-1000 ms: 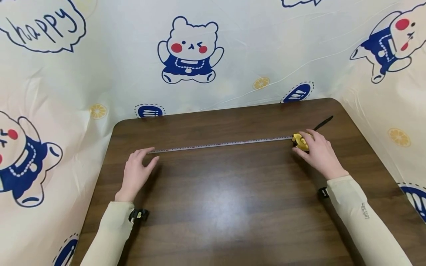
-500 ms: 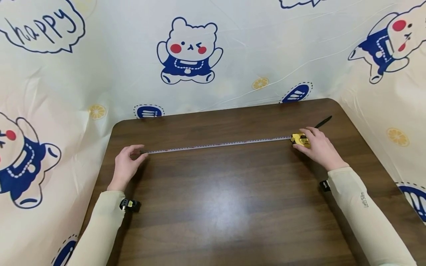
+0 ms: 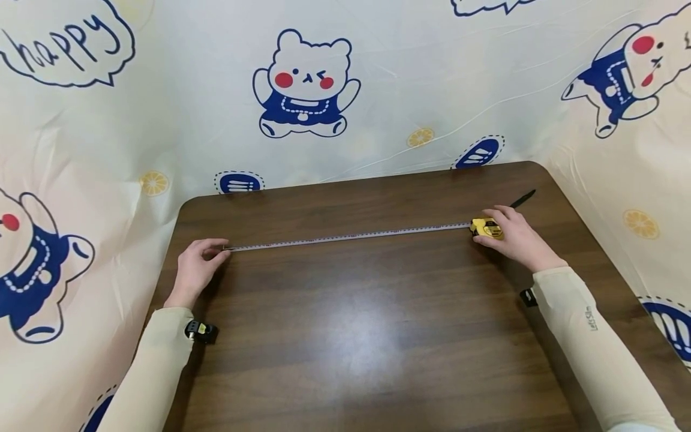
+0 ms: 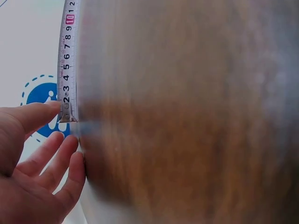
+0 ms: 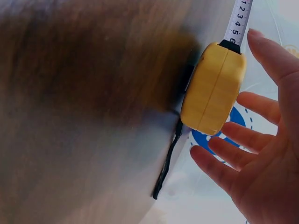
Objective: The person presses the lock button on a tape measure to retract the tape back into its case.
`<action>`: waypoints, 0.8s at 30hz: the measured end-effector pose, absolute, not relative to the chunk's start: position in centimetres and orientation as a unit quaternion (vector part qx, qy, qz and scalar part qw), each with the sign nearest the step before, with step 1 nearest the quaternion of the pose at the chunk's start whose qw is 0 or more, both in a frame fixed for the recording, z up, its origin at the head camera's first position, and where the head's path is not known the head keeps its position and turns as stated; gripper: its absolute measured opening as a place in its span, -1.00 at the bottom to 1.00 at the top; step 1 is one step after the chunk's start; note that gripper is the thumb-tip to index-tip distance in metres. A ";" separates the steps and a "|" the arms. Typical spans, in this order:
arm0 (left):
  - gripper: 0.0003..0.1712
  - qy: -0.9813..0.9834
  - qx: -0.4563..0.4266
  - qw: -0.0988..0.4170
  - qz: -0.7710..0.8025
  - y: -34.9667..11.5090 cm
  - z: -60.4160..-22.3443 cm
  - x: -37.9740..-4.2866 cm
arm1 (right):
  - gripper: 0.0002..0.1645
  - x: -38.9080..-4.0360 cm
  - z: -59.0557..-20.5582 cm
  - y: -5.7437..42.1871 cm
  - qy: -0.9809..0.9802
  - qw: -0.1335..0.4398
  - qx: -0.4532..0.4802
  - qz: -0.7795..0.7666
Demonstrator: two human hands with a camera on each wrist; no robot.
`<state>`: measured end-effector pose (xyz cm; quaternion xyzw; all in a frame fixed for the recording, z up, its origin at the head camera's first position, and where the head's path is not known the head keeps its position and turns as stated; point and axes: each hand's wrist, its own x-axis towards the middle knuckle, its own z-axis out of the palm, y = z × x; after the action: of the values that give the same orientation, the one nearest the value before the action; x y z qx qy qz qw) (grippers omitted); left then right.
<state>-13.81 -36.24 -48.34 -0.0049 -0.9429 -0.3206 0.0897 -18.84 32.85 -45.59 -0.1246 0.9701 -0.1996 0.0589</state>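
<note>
Left hand [image 3: 195, 266] shifted nearer left edge [image 3: 174, 235], tape measure [image 3: 351, 237] extended, wide tabletop [image 3: 302, 336] foreground

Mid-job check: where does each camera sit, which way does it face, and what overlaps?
Head: worn on the person's head, looking forward and down at the tabletop and patterned sheet; left hand, right hand and both sleeves show.
Left wrist: worn on that wrist, looking at the free end of the tape blade; only the left hand shows.
Right wrist: worn on that wrist, looking at the yellow tape case; only the right hand shows.
Shared: head and right wrist both see the case; the two wrist views share no hand.
</note>
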 end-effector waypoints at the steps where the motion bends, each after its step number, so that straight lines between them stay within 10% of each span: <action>1: -0.68 -0.944 -0.008 0.090 -0.319 -36.3 -48.2 -13.9 | -0.05 -18.9 -45.6 32.9 0.970 0.063 -0.126 -0.200; 24: -0.77 -0.959 -0.044 0.029 -0.279 -37.5 -47.5 -15.3 | -0.15 -20.0 -46.4 34.0 0.953 0.113 -0.183 -0.211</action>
<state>-15.28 -37.45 -47.45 -0.0442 -0.9587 -0.2794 0.0293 -20.05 33.98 -46.43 -0.1830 0.9535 -0.2115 0.1125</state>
